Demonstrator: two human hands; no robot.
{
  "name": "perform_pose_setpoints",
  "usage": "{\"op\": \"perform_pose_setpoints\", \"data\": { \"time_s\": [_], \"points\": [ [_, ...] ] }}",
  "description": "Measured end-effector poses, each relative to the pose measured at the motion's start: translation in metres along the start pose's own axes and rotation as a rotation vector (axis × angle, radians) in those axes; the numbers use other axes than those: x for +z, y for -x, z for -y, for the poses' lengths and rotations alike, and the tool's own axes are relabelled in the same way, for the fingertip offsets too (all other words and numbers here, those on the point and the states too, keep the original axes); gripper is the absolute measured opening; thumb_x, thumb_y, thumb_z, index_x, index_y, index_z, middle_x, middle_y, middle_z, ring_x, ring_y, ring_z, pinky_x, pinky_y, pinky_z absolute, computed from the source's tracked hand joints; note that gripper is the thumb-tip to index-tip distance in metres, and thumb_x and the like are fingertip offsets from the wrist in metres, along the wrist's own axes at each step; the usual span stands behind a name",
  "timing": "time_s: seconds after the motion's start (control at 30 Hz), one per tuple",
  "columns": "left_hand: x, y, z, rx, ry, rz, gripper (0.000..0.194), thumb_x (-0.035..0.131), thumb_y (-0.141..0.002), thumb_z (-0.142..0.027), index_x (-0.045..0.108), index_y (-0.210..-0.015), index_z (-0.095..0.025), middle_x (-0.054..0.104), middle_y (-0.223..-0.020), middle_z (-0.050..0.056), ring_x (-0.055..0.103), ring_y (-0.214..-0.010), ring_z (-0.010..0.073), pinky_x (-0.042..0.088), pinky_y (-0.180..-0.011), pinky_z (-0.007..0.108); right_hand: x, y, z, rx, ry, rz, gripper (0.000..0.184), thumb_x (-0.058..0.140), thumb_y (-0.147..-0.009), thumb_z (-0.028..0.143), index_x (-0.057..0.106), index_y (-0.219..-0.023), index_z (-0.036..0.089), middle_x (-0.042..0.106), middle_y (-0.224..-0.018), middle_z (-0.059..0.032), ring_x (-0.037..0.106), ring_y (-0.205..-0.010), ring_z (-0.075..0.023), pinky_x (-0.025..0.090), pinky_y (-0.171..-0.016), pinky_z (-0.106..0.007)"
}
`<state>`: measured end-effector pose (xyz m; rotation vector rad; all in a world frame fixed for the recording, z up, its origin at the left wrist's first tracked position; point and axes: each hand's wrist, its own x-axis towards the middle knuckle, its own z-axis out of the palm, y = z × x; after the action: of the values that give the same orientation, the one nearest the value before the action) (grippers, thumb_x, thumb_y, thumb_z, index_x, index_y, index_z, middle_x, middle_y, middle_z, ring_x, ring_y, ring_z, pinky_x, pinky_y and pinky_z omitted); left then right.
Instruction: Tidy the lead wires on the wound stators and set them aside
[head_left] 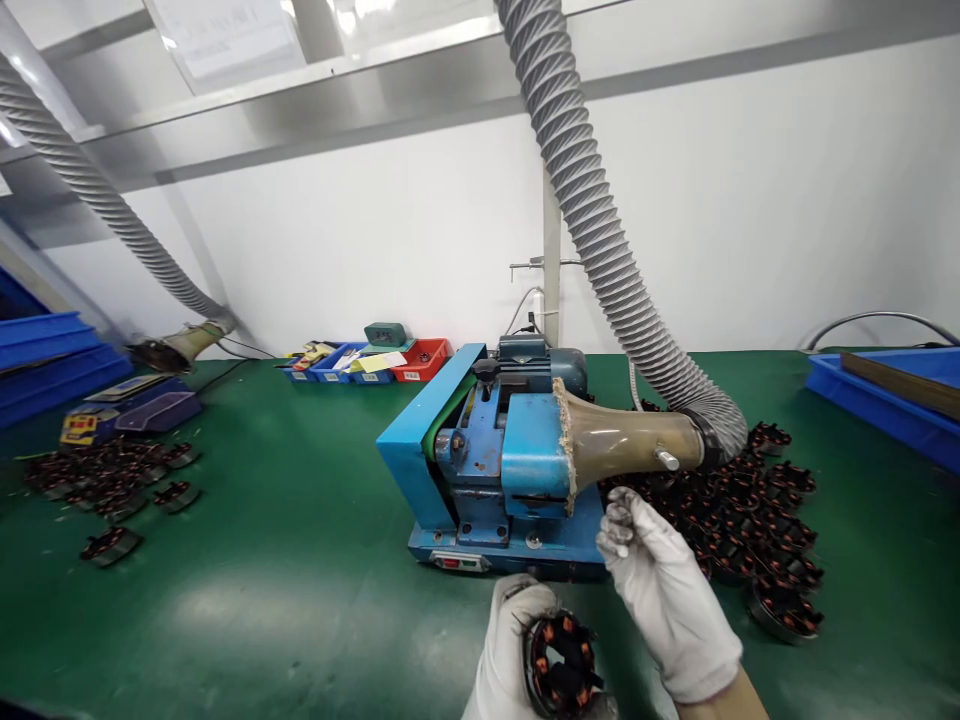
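My left hand [504, 645], in a white glove with greyed fingertips, is closed around a motor stator [571, 682] at the bottom of the view. The stator is a dark ring with black plastic parts and copper coils facing up. To its right, my right hand [664, 590] is raised in a white glove, its dirty fingers curled together; whatever they may hold cannot be made out. Just beyond both hands stands a blue belt grinding machine [480, 470] with a motor and a tan suction funnel [626, 440]. The right hand is close to the funnel's underside.
Many more stators [750, 520] are heaped right of the machine, and another group [112, 480] lies at left. A grey hose [592, 200] runs up from the funnel. Small bins [420, 362] stand by the wall, blue crates [885, 385] at the table's sides.
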<state>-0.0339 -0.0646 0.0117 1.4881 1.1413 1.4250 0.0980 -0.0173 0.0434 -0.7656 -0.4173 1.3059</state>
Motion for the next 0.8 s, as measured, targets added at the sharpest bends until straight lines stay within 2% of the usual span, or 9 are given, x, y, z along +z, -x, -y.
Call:
{"op": "perform_pose_setpoints", "data": {
  "time_s": [0.1, 0.17, 0.23, 0.3, 0.37, 0.53, 0.67, 0.73, 0.8],
  "points": [
    [0.004, -0.010, 0.008, -0.122, -0.030, -0.089, 0.060, 0.070, -0.043, -0.007, 0.062, -0.099, -0.024, 0.059, -0.105, 0.005, 0.059, -0.097, 0.0254, 0.049, -0.085, 0.035, -0.008, 0.000, -0.016, -0.033, 0.146, 0.008, 0.022, 0.078, -0.060, 0.037, 0.073, -0.077, 0.023, 0.073, -0.077, -0.0019, 0.064, -0.067, -0.0149, 0.053, -0.065, -0.025],
    [0.012, -0.021, 0.015, -0.215, 0.007, -0.186, 0.056, 0.070, -0.046, -0.009, 0.063, -0.100, -0.023, 0.063, -0.106, 0.006, 0.060, -0.099, 0.0259, 0.048, -0.089, 0.036, -0.009, 0.004, -0.033, -0.050, 0.371, 0.077, 0.035, 0.079, -0.053, 0.034, 0.073, -0.085, 0.020, 0.074, -0.088, -0.0088, 0.068, -0.080, -0.0251, 0.054, -0.075, -0.034],
    [0.021, -0.032, 0.022, -0.324, 0.125, -0.267, 0.041, 0.067, -0.056, -0.018, 0.063, -0.097, -0.022, 0.068, -0.102, 0.007, 0.063, -0.096, 0.0248, 0.049, -0.087, 0.035, -0.006, 0.006, -0.048, -0.098, 0.604, 0.102, 0.046, 0.079, -0.046, 0.028, 0.072, -0.090, 0.019, 0.073, -0.096, -0.0120, 0.066, -0.089, -0.0312, 0.053, -0.081, -0.040],
    [0.028, -0.041, 0.029, -0.401, 0.247, -0.292, 0.026, 0.057, -0.068, -0.025, 0.062, -0.093, -0.021, 0.071, -0.094, 0.007, 0.066, -0.090, 0.0226, 0.052, -0.082, 0.033, -0.002, 0.003, -0.056, -0.167, 0.784, 0.066, 0.046, 0.076, -0.048, 0.026, 0.071, -0.093, 0.018, 0.072, -0.099, -0.0125, 0.065, -0.092, -0.0318, 0.051, -0.084, -0.042],
    [0.032, -0.047, 0.034, -0.428, 0.285, -0.280, 0.021, 0.049, -0.075, -0.025, 0.061, -0.091, -0.022, 0.072, -0.090, 0.007, 0.067, -0.086, 0.0206, 0.053, -0.080, 0.032, 0.002, -0.003, -0.057, -0.212, 0.893, 0.047, 0.038, 0.072, -0.055, 0.029, 0.070, -0.092, 0.018, 0.072, -0.096, -0.0120, 0.066, -0.089, -0.0304, 0.051, -0.083, -0.042],
    [0.030, -0.054, 0.032, -0.410, 0.194, -0.230, 0.023, 0.053, -0.074, -0.015, 0.061, -0.095, -0.020, 0.071, -0.095, 0.007, 0.065, -0.088, 0.0194, 0.049, -0.085, 0.032, 0.004, -0.013, -0.048, -0.263, 0.939, 0.066, 0.029, 0.070, -0.064, 0.031, 0.070, -0.091, 0.020, 0.072, -0.091, -0.0091, 0.067, -0.085, -0.0274, 0.052, -0.078, -0.038],
    [0.030, -0.058, 0.025, -0.410, 0.213, -0.168, 0.022, 0.050, -0.076, -0.014, 0.059, -0.095, -0.020, 0.070, -0.095, 0.006, 0.065, -0.088, 0.0185, 0.049, -0.084, 0.031, 0.007, -0.012, -0.045, -0.238, 0.911, 0.062, 0.029, 0.071, -0.066, 0.036, 0.071, -0.089, 0.020, 0.072, -0.091, -0.0099, 0.066, -0.086, -0.0283, 0.051, -0.079, -0.039],
    [0.030, -0.057, 0.023, -0.407, 0.235, -0.155, 0.022, 0.050, -0.075, -0.015, 0.059, -0.094, -0.021, 0.070, -0.095, 0.006, 0.065, -0.089, 0.0185, 0.049, -0.085, 0.031, 0.008, -0.009, -0.045, -0.223, 0.896, 0.054, 0.028, 0.071, -0.065, 0.036, 0.071, -0.088, 0.020, 0.072, -0.090, -0.0104, 0.066, -0.085, -0.0289, 0.051, -0.079, -0.040],
    [0.027, -0.050, 0.021, -0.428, 0.254, -0.148, 0.023, 0.055, -0.071, -0.016, 0.060, -0.093, -0.021, 0.070, -0.095, 0.006, 0.065, -0.091, 0.0204, 0.049, -0.086, 0.032, 0.006, -0.002, -0.044, -0.197, 0.883, 0.042, 0.029, 0.074, -0.059, 0.033, 0.072, -0.084, 0.019, 0.072, -0.088, -0.0110, 0.066, -0.083, -0.0304, 0.051, -0.078, -0.042]
  ]
}}
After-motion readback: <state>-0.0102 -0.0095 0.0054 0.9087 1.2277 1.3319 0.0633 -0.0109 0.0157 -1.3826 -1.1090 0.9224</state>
